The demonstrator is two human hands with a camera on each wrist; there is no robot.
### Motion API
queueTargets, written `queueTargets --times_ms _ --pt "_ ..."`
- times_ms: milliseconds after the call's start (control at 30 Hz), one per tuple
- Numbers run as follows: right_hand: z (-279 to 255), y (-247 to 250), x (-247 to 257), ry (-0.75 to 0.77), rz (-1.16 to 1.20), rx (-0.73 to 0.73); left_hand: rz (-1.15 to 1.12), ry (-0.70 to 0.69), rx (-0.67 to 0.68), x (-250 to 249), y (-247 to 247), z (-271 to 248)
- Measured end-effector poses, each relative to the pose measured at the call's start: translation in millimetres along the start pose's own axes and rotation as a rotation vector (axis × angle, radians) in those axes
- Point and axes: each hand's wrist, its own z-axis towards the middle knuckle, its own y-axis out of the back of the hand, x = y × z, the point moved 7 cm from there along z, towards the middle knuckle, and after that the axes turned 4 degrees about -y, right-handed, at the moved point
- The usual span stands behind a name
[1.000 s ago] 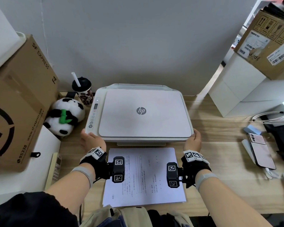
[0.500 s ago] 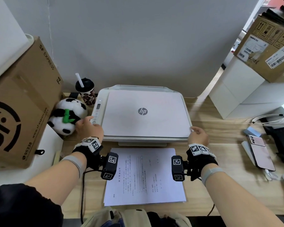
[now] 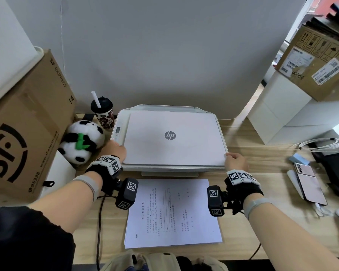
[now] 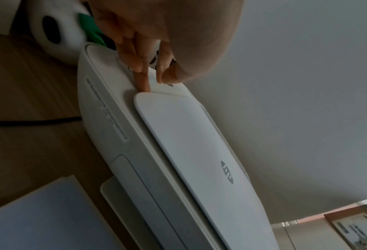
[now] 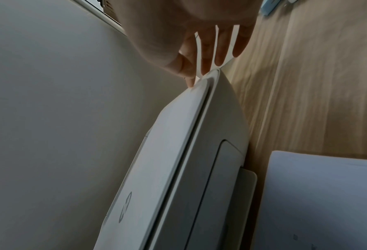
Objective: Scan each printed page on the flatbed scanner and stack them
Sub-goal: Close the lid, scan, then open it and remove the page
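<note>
White scanner (image 3: 170, 139) sits toward the back of the wooden surface (image 3: 262, 165), lid (image 3: 172, 137) down flat, hp logo up. Printed pages (image 3: 172, 214) are stacked just in front of it, text side up, near the front edge.

Left hand (image 3: 115, 148) is on the control strip at the scanner's left side: one straight finger (image 4: 142, 79) pressing down right beside the lid's near-left corner, so that grip has hold of nothing. Right hand (image 3: 235, 160) is at the lid's near-right corner, fingers (image 5: 206, 55) out straight and loose, tips touching the lid edge, not wrapped round it.

Left of the scanner there's a panda plush (image 3: 82, 141) and a lidded cup (image 3: 103, 113) with a straw, plus a big SF Express carton (image 3: 22, 133). Off to the right: a phone (image 3: 309, 182) and a coiled white cable (image 3: 325, 144).
</note>
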Motion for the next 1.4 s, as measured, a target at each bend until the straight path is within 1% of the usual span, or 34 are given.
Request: queueTargets --times_ms 100,133,200,267,333,367,433,467,600,700,767,900,1000,1067,1133,1167,1233,1300,1400 --pt "1.4 5.4 2.4 0.000 0.089 -0.019 -0.026 0.020 0.016 -3.6 0.4 2.5" --pt "2.3 9.8 2.6 -0.004 0.141 -0.033 -0.047 0.030 0.003 -4.9 2.9 4.9" --pt "6.7 18.4 1.1 -0.017 0.257 -0.072 -0.139 0.004 -0.052 -15.2 14.1 8.1" --pt "15.0 23.6 -0.5 -0.038 0.405 -0.102 -0.304 -0.018 -0.094 -30.5 27.7 17.9" --pt "22.0 23.7 1.3 -0.060 0.521 -0.099 -0.588 -0.057 -0.124 -51.8 43.8 25.9" --pt "22.5 22.3 4.5 -0.061 0.541 -0.082 -0.722 -0.066 -0.155 -61.2 53.1 28.7" --pt "22.1 14.1 15.1 -0.053 0.548 -0.014 -0.909 -0.050 -0.234 -80.1 70.5 30.7" --pt "21.2 7.4 21.6 -0.057 0.546 0.037 -0.931 -0.080 -0.258 -91.5 77.2 32.8" --pt "16.5 -23.1 48.8 -0.122 0.551 0.263 -0.956 -0.246 -0.318 -140.7 97.5 38.3" --pt "12.0 -37.4 68.3 -0.183 0.610 0.408 -0.892 -0.304 -0.323 -164.8 103.9 47.9" --pt "13.2 -42.3 80.3 -0.191 0.612 0.453 -0.859 -0.332 -0.302 -177.8 105.1 56.2" --pt "19.4 -48.0 99.2 -0.207 0.629 0.496 -0.838 -0.338 -0.242 -195.2 106.7 67.6" --pt "21.1 -52.4 113.1 -0.221 0.685 0.538 -0.826 -0.291 -0.170 -198.2 108.6 73.9" --pt "21.5 -54.3 124.5 -0.169 0.673 0.554 -0.858 -0.240 -0.092 -196.5 105.9 77.1" --pt "23.9 -57.2 132.3 -0.115 0.641 0.551 -0.907 -0.208 -0.032 -189.8 100.2 80.9" --pt "23.5 -59.2 134.0 -0.112 0.641 0.557 -0.906 -0.202 -0.013 -185.0 97.2 82.0" --pt "25.5 -64.3 131.3 -0.128 0.641 0.567 -0.875 -0.163 0.055 -170.5 85.2 84.7" --pt "27.7 -70.0 126.5 -0.147 0.608 0.590 -0.860 -0.088 0.134 -152.7 69.4 83.7" --pt "26.7 -76.0 119.5 -0.165 0.531 0.624 -0.754 -0.008 0.189 -124.7 47.5 81.8"
